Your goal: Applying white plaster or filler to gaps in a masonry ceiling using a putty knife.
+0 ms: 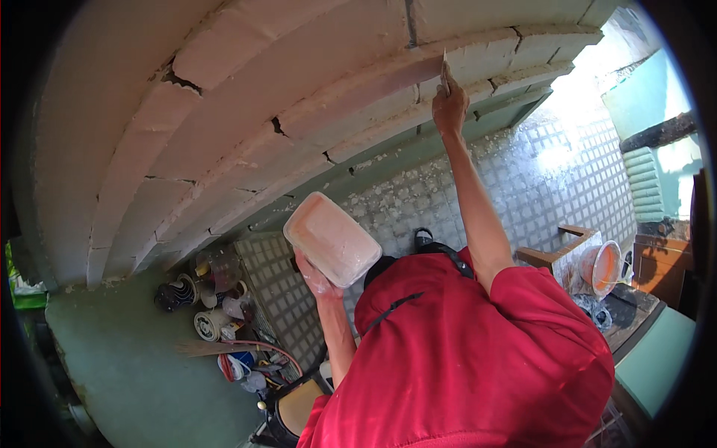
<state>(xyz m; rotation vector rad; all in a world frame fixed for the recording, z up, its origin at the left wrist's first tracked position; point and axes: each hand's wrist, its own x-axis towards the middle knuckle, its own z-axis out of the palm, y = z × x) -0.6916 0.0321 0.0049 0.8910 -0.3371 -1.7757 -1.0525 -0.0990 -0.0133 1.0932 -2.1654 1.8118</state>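
Note:
My left hand (317, 280) holds a shallow rectangular plastic tub (334, 237) from below and the side. Pinkish-white paste coats the tub's inside, and smears of it show on the hand. With the arm stretched up and forward, my right hand (450, 110) is closed round a putty knife (445, 67), seen nearly edge-on. Its blade is at the wall (493, 56), beside a damp, pinker strip (373, 86). That wall is built of pale blocks with ridged joints, and several dark gaps (278, 126) break its surface.
Tools, containers and a broom (216, 348) crowd the left side near a green wall (149, 366). A bucket with pink-orange residue (601, 266) stands at right beside a wooden frame (560, 250). Pale crumbs lie on the checkered floor (553, 179).

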